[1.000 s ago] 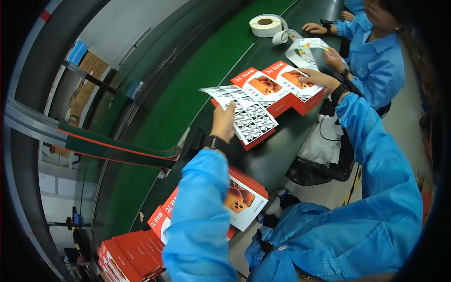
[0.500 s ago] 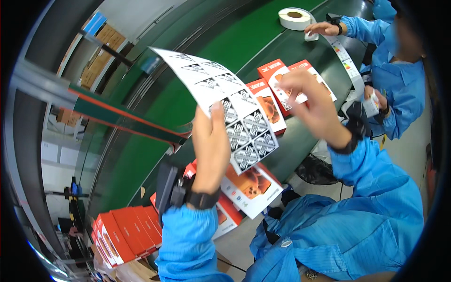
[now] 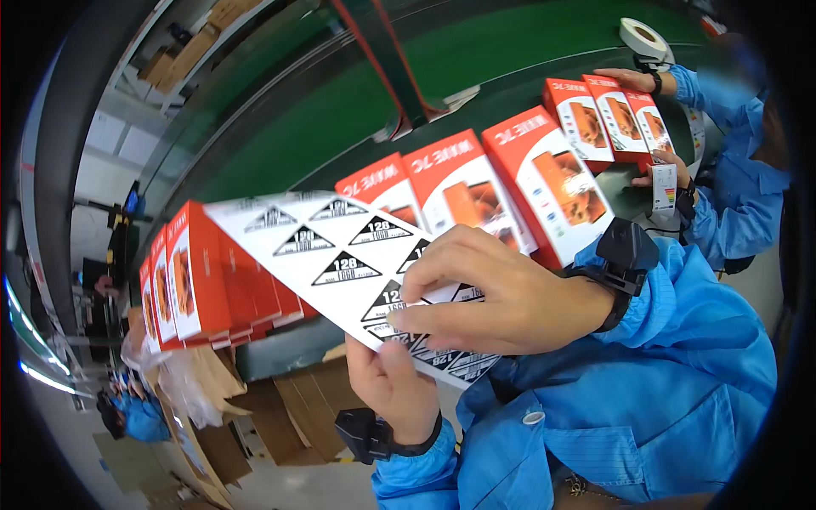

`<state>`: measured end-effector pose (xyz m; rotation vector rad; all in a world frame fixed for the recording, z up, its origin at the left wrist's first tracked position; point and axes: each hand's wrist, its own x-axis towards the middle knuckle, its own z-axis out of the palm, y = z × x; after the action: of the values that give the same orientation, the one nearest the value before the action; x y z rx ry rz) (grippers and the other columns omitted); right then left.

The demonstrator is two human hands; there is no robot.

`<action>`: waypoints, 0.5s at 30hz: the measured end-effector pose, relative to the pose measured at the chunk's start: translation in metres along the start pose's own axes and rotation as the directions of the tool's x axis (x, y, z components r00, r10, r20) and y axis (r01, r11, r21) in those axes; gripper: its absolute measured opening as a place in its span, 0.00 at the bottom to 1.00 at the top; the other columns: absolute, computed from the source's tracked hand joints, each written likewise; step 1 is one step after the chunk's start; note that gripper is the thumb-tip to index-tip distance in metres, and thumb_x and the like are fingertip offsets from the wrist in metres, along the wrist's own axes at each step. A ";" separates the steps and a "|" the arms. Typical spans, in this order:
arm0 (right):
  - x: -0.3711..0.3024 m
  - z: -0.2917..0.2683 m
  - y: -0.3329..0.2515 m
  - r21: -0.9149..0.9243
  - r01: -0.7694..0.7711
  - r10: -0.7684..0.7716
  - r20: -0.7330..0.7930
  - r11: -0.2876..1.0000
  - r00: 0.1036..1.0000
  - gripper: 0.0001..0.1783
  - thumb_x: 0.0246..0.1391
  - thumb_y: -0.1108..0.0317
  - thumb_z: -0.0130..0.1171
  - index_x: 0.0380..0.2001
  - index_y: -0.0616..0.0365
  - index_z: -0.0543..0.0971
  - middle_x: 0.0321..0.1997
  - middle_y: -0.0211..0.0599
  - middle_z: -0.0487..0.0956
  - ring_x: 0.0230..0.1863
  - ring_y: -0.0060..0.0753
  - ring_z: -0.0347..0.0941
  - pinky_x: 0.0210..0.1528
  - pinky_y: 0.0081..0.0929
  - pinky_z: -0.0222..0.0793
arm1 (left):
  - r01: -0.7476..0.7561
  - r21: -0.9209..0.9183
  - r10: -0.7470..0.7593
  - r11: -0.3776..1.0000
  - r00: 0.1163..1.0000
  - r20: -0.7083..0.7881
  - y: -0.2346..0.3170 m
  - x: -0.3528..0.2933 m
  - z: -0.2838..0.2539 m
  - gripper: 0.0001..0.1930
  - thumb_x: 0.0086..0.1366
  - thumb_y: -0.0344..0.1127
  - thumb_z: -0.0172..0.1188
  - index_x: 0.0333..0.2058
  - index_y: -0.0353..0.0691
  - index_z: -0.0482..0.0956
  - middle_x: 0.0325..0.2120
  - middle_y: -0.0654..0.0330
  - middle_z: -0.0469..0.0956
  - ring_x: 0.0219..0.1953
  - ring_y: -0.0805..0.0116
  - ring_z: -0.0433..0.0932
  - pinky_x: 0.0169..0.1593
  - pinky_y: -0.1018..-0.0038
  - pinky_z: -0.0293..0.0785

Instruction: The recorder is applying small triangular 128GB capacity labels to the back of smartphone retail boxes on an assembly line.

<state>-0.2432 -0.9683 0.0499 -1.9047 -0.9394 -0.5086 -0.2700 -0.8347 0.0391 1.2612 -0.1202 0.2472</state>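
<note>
White flexible sheet of black triangular stickers (image 3: 293, 263): in both hands, over the near side of the dark green table (image 3: 280, 353). Left hand (image 3: 395, 391): fingers clamped on the sheet's near edge, thumb on top. Right hand (image 3: 518, 297): thumb and forefinger tips close together at the sheet's face; cannot tell whether they grip a sticker.

Containers: three red-and-white rectangular cardboard boxes (image 3: 548, 187) just beyond the right fingers, closed, contents hidden. Left of the fingers, a leaning row of red boxes (image 3: 204, 272), also closed. Below and left of the left fingers, open brown cardboard carton (image 3: 297, 412), contents unclear; clear plastic bag (image 3: 183, 382) near it. Far right beyond the fingers, three more red-and-white boxes (image 3: 619, 119) by a co-worker's hands (image 3: 629, 79).
</note>
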 end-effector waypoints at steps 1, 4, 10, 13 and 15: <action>0.004 0.010 -0.006 0.021 0.007 -0.007 0.020 1.000 1.000 0.17 0.37 0.69 0.58 0.35 0.56 0.73 0.36 0.35 0.68 0.36 0.35 0.64 0.40 0.30 0.60 | -0.001 0.005 0.001 1.000 1.000 -0.030 0.004 -0.006 -0.014 0.17 0.60 0.37 0.43 0.40 0.27 0.64 0.35 0.54 0.69 0.36 0.73 0.68 0.40 0.79 0.64; 0.006 0.038 -0.012 0.021 -0.102 0.101 0.046 0.995 0.994 0.15 0.37 0.68 0.57 0.34 0.56 0.73 0.34 0.35 0.69 0.36 0.35 0.65 0.36 0.28 0.60 | -0.035 0.563 0.055 0.826 0.998 -0.019 0.006 -0.024 -0.042 0.16 0.62 0.33 0.41 0.42 0.25 0.63 0.37 0.52 0.69 0.39 0.71 0.68 0.42 0.73 0.67; 0.003 0.086 -0.011 -0.057 -0.040 0.047 0.128 0.998 0.991 0.11 0.33 0.71 0.55 0.27 0.56 0.72 0.34 0.32 0.69 0.36 0.34 0.66 0.36 0.28 0.60 | -0.048 0.662 -0.022 0.748 0.995 0.097 0.000 -0.040 -0.093 0.15 0.60 0.32 0.42 0.41 0.26 0.66 0.32 0.44 0.72 0.29 0.53 0.75 0.31 0.71 0.68; 0.000 0.100 -0.015 -0.120 0.028 -0.009 0.163 0.992 0.987 0.11 0.32 0.71 0.56 0.26 0.56 0.72 0.34 0.33 0.70 0.36 0.34 0.66 0.35 0.29 0.61 | 0.015 0.543 -0.078 0.840 0.993 0.093 0.002 -0.044 -0.109 0.17 0.61 0.36 0.39 0.38 0.24 0.67 0.29 0.44 0.73 0.27 0.52 0.75 0.29 0.70 0.68; -0.003 0.110 -0.016 -0.166 0.068 -0.038 0.179 0.984 0.983 0.11 0.31 0.72 0.56 0.25 0.56 0.71 0.34 0.34 0.70 0.36 0.35 0.67 0.33 0.28 0.63 | 0.265 0.550 -0.329 0.792 0.944 0.020 0.006 -0.045 -0.121 0.20 0.63 0.41 0.36 0.38 0.25 0.65 0.34 0.49 0.70 0.37 0.66 0.71 0.39 0.74 0.70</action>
<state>-0.2615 -0.8695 0.0029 -2.1114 -1.0927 -0.4718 -0.3207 -0.7230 -0.0017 1.8407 0.0604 -0.0797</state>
